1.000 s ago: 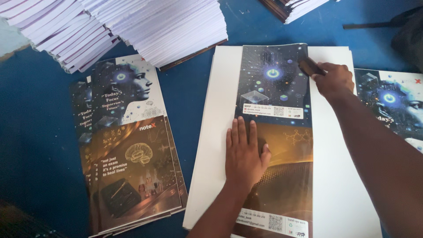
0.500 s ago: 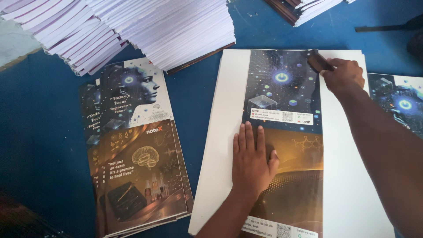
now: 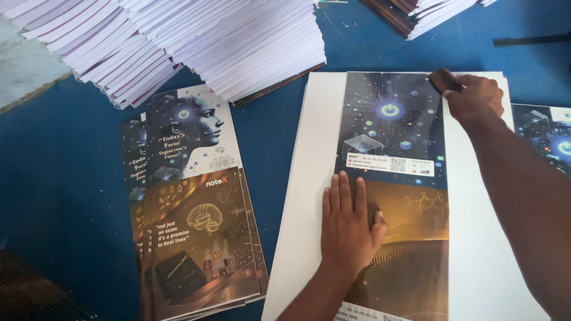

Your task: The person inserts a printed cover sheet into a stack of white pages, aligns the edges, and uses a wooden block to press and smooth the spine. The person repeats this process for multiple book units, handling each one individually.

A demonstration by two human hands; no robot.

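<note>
Since the earlier frame, right hand [image 3: 474,98], gripping a dark block [image 3: 444,80], has reached the printed cover's [image 3: 392,196] top-right corner on the white board [image 3: 309,178]; left hand [image 3: 351,223] lies flat mid-cover and should hold steady against slippage.

The left hand [image 3: 350,229] lies flat on a printed sheet [image 3: 392,178]. Above the fingers the sheet is dark blue, almost black, with tiny bright dots, thin glowing lines and a shining blue ring. Under the palm it turns gold and brown with rows of little dots. A white strip crosses the sheet just past the fingertips. The right hand [image 3: 476,98] grips a dark brown block [image 3: 443,80]. Under both hands is a plain white board [image 3: 309,178]. The table [image 3: 59,178] is deep blue. Left of the left hand, a pile of covers [image 3: 190,208] shows dark blue on top and golden brown below. The paper stacks [image 3: 226,41] beyond are white with purple edges.
</note>
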